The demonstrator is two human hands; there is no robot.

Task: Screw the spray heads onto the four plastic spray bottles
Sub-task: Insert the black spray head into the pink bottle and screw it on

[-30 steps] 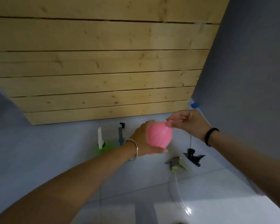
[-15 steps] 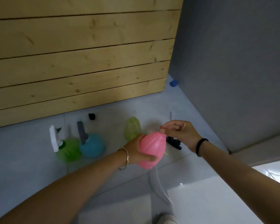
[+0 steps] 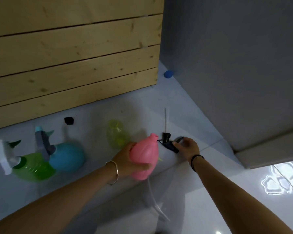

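My left hand (image 3: 125, 159) grips a pink spray bottle (image 3: 145, 157) with a bare open neck, held tilted above the white floor. My right hand (image 3: 187, 146) rests on the floor with its fingers closed on a dark blue spray head (image 3: 168, 143), whose thin tube points away toward the wall. A pale yellow bottle (image 3: 117, 134) without a head lies just behind the pink one. At the left stand a green bottle (image 3: 32, 166) with a white head and a blue bottle (image 3: 68, 157) with a grey head.
A wooden plank wall (image 3: 74, 65) rises behind the bottles and a grey panel (image 3: 235, 65) closes the right side. A small black cap (image 3: 69, 120) and a blue cap (image 3: 168, 74) lie on the floor. A clear tube (image 3: 156, 205) trails below the pink bottle.
My right hand has left the pink bottle's neck and dropped to the floor, closing on the dark spray head. The view has swung right and down.
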